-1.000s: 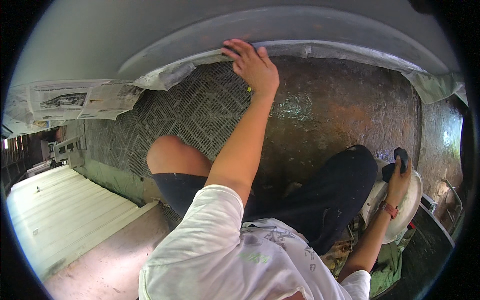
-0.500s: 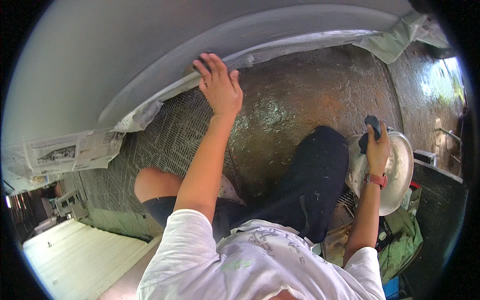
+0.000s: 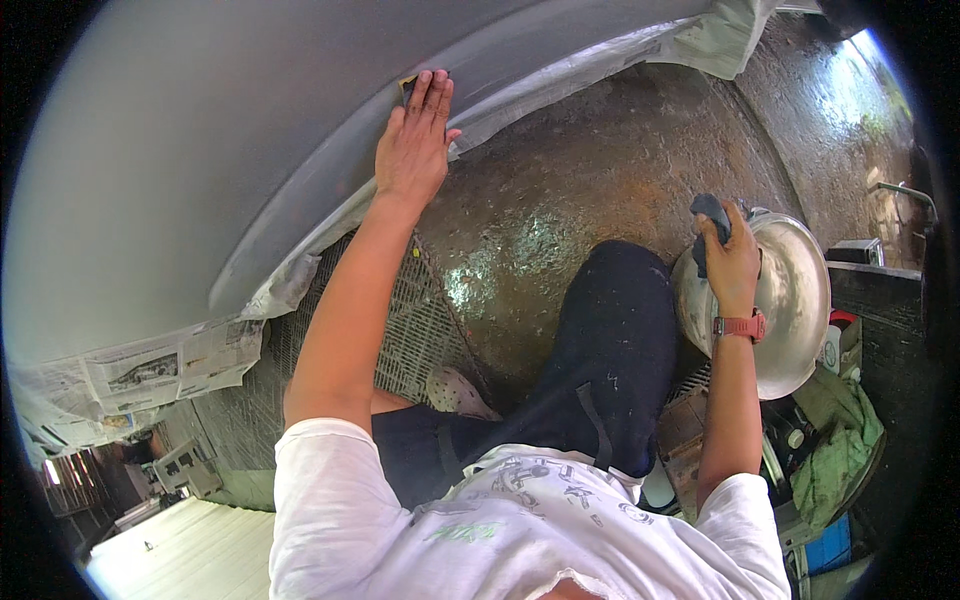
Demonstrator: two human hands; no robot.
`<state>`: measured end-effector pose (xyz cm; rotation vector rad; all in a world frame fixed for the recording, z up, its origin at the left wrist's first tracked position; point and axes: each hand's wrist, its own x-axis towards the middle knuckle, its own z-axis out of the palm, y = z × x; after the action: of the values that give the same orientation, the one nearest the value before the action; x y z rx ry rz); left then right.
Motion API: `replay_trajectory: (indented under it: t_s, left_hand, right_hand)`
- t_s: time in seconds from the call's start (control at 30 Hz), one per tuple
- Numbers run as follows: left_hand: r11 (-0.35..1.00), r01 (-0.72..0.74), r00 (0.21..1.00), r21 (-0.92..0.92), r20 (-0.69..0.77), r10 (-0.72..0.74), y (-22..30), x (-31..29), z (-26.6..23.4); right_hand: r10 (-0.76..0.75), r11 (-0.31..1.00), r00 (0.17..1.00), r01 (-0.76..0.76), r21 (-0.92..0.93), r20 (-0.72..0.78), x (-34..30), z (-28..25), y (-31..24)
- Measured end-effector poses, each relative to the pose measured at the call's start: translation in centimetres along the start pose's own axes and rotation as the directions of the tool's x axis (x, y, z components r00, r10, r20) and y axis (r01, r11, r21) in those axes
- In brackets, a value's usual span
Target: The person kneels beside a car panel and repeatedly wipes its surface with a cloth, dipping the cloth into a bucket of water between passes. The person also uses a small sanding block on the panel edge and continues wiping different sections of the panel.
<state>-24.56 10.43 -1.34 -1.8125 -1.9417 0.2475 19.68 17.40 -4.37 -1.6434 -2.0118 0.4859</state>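
My left hand (image 3: 413, 155) presses a thin dark sanding pad with a yellowish edge (image 3: 407, 88) against a matte grey vehicle body panel (image 3: 220, 140). Its fingers lie long and close together over the pad, hiding most of it. The contact is by the raised, curved lip along the panel's lower edge. On the other side, my right hand (image 3: 737, 262) grips a bunched dark grey cloth (image 3: 708, 218). That hand is above the left part of a round, dull metal basin (image 3: 800, 310), and a red watch circles its wrist.
Masking newspaper (image 3: 150, 375) and whitish sheeting (image 3: 715, 40) hang along the panel's lower edge. Wet brown floor (image 3: 540, 200) meets a ridged mat (image 3: 410, 330) near my shoe. Right of my leg, beside the basin, are a green cloth (image 3: 840, 440) and a dark box edge (image 3: 880, 290).
My left hand has slid up and slightly left along the panel with the pad. My right hand, still holding the cloth, appears a little higher and further left over the basin. The view has shifted.
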Motion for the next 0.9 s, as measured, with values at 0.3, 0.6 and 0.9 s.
replay_trajectory:
  t_s: [0.3, 0.6, 0.9]
  left_hand:
    - [0.999, 0.003, 0.996, 0.036, 0.089, -0.006, 0.4, 0.1, -0.2]
    - [0.999, 0.009, 0.997, 0.032, 0.081, -0.012, 1.5, 1.1, -0.7]
    - [0.984, -0.092, 0.995, -0.151, -0.037, 0.087, 7.6, 7.9, -4.3]
  right_hand:
    - [0.027, 0.999, 0.999, -0.028, 0.026, 0.029, 0.0, -0.3, 0.4]
    - [0.039, 0.997, 0.999, -0.040, 0.059, 0.009, -0.1, -0.3, 0.3]
    - [-0.010, 0.999, 0.998, 0.011, 0.032, -0.056, 0.0, -0.1, -0.4]
